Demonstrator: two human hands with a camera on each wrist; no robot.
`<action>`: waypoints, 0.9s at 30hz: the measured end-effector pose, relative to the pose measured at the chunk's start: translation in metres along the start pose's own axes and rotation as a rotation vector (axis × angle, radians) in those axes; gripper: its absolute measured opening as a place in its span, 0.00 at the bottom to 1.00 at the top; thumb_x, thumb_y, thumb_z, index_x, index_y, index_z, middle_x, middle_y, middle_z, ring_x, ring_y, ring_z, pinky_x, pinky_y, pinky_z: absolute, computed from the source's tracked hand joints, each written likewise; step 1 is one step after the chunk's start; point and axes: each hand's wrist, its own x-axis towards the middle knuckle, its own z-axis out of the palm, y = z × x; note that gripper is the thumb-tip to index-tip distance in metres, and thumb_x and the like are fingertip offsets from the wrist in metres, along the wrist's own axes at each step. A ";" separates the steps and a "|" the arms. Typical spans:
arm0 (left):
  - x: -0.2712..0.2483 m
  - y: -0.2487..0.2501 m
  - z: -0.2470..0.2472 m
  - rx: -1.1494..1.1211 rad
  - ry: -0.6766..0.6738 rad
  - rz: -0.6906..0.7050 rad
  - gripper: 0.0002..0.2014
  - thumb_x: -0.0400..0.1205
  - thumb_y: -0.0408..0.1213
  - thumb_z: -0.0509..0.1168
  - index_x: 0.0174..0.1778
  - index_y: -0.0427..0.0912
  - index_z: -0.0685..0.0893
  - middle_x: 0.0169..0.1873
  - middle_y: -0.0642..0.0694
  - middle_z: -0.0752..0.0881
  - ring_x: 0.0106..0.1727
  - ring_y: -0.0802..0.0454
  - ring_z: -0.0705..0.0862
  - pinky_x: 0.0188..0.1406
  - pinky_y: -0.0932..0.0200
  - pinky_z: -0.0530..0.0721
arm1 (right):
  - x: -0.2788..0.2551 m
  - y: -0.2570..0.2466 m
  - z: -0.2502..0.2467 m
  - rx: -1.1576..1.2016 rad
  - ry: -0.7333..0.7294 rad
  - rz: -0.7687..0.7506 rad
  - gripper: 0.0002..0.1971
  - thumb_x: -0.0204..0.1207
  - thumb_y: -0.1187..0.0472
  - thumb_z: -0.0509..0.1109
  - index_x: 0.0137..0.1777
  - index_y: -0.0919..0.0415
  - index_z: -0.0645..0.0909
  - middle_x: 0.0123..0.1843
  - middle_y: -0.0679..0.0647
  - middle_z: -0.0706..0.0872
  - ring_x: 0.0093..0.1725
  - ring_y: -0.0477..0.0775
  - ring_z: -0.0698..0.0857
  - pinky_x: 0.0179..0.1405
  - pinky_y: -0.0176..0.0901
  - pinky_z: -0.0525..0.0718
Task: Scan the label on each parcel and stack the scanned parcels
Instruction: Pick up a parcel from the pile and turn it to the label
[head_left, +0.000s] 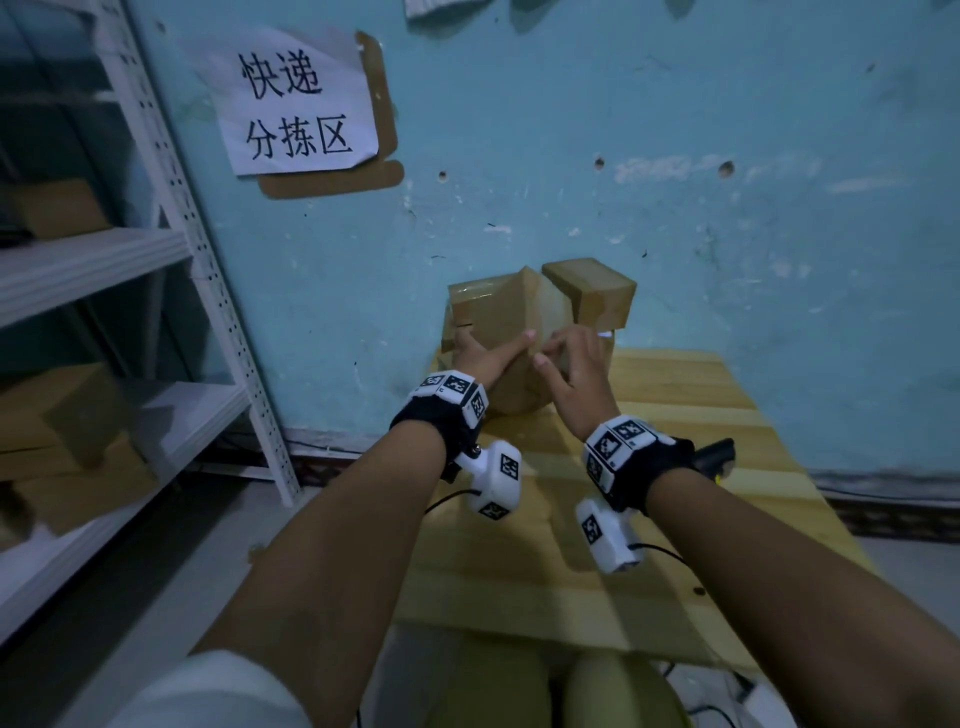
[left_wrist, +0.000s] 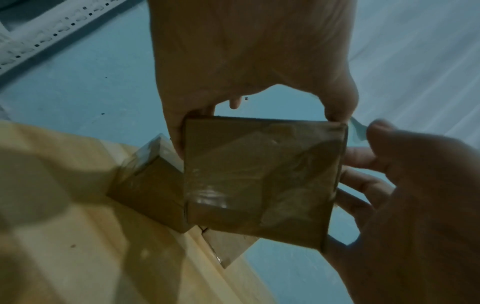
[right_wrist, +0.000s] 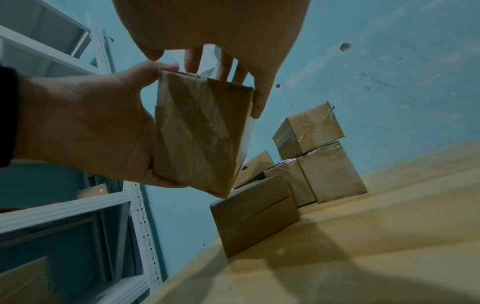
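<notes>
I hold a flat taped parcel (right_wrist: 200, 131) above the bench (head_left: 675, 519), my left hand (right_wrist: 85, 123) gripping one edge with curled fingers, my right hand (left_wrist: 405, 185) gripping the opposite edge. Its label is hidden from me. Behind it the stack (right_wrist: 311, 156) stands against the wall (head_left: 623, 156), partly covered by my hands in the head view. A dark scanner (head_left: 714, 452) peeks past my right wrist, mostly hidden.

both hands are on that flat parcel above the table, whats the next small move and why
Probably turn the flat parcel over to find its label. The left hand and right hand hold it by its edges above the wooden table, and the faces in view show only brown tape, no label. The scanner lies on the table by the right wrist, unheld.
</notes>
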 end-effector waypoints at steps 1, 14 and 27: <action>-0.004 -0.004 0.000 0.023 -0.013 0.008 0.48 0.72 0.56 0.71 0.81 0.46 0.50 0.76 0.39 0.67 0.73 0.39 0.72 0.69 0.48 0.74 | -0.005 0.000 -0.003 -0.007 -0.011 0.012 0.27 0.70 0.42 0.57 0.49 0.69 0.76 0.50 0.55 0.70 0.54 0.56 0.71 0.50 0.36 0.64; -0.044 -0.047 0.008 -0.102 -0.124 0.040 0.44 0.77 0.44 0.68 0.79 0.54 0.43 0.77 0.36 0.63 0.72 0.36 0.72 0.72 0.41 0.74 | -0.038 0.004 -0.017 0.293 -0.075 0.586 0.38 0.81 0.48 0.61 0.83 0.60 0.47 0.83 0.60 0.60 0.80 0.60 0.64 0.80 0.54 0.63; -0.067 -0.075 0.034 -0.247 -0.185 -0.060 0.38 0.81 0.44 0.64 0.82 0.47 0.49 0.75 0.38 0.70 0.71 0.39 0.75 0.69 0.47 0.75 | -0.079 0.001 -0.011 0.328 -0.058 0.541 0.31 0.80 0.60 0.64 0.79 0.62 0.55 0.73 0.62 0.71 0.65 0.55 0.75 0.61 0.43 0.73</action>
